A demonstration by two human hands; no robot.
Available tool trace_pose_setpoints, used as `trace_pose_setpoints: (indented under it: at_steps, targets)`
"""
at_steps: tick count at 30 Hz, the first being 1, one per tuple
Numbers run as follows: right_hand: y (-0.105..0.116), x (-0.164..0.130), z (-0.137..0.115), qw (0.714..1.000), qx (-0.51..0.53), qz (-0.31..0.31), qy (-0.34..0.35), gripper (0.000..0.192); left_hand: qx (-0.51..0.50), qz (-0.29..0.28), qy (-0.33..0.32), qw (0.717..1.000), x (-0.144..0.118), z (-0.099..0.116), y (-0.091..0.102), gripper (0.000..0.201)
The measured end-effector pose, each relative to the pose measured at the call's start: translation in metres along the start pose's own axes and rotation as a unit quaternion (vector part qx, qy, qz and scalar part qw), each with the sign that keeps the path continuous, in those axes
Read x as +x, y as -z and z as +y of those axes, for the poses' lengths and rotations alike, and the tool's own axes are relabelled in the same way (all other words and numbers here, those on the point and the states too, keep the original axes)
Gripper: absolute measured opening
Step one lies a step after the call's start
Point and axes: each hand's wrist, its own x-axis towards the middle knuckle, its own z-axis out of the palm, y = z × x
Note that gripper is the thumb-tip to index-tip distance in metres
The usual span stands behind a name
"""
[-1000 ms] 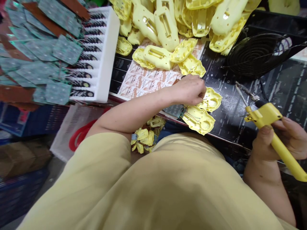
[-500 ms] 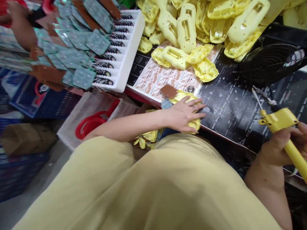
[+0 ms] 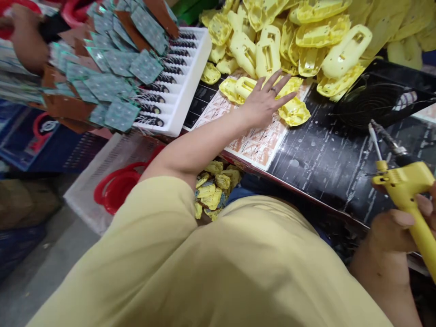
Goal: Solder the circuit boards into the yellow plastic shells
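- Here, the left hand (image 3: pixel 264 102) is held open with the fingers spread, just above the nearest yellow plastic shells (image 3: pixel 293 111) at the foot of the pile; nothing is grasped by it.
- The right hand (image 3: pixel 400 225) is clenched around the handle of a yellow soldering gun (image 3: pixel 407 193), whose metal tip points up and away, clear of any part.
- No shell lies on the black mat (image 3: pixel 327 159) in front of the body, so a fresh piece appears not yet to be picked up and no soldering is judged to be in hand.
- A large heap of unworked yellow housings (image 3: pixel 299 41) is seen behind the left hand, so much seems to be left.
- Some yellow pieces (image 3: pixel 213 190) are gathered below the edge of the surface, near the lap.
- A white tray (image 3: pixel 185 86) of wired parts and green circuit boards (image 3: pixel 119 72) stands to the left.
- Small repeated print is visible on the mat, and pink pictures on a printed sheet (image 3: pixel 255 141); neither can be read.
- A black fan grille (image 3: pixel 371 102) rests at the right.
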Motion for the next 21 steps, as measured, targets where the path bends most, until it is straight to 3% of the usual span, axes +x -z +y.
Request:
trace_pose_setpoints:
  at_steps: [2,4,7,10,13,15,18,21]
  targets:
    - [0.001,0.006,-0.009,0.999,-0.012,-0.046,-0.023,0.066,-0.014,-0.028,0.001,1.000,0.033,0.004,-0.011,0.082]
    - [0.002,0.010,-0.016,0.997,-0.013,-0.070,-0.039,0.069,-0.006,-0.054,0.003,0.998,0.036,0.025,-0.016,0.068]
    - [0.001,0.011,-0.021,0.992,-0.016,-0.120,-0.036,0.056,0.042,-0.045,-0.029,0.998,-0.005,0.073,-0.016,0.051]
    - [-0.005,0.011,-0.022,0.971,-0.050,-0.232,0.013,0.032,0.074,0.021,-0.146,0.986,-0.056,0.106,-0.013,0.043]
    - [-0.014,0.009,-0.024,0.941,-0.036,-0.334,0.044,0.022,0.052,0.111,-0.240,0.963,-0.073,0.097,-0.015,0.046]
    - [-0.020,0.006,-0.024,0.923,-0.030,-0.378,0.061,0.026,0.013,0.117,-0.246,0.962,-0.062,0.078,-0.020,0.052]
    - [-0.022,0.000,-0.021,0.915,-0.051,-0.396,0.058,0.034,-0.058,0.026,-0.224,0.972,-0.032,0.057,-0.026,0.059]
    - [-0.016,-0.008,-0.010,0.907,-0.018,-0.420,0.015,0.029,-0.101,-0.064,-0.229,0.966,-0.014,0.059,-0.022,0.056]
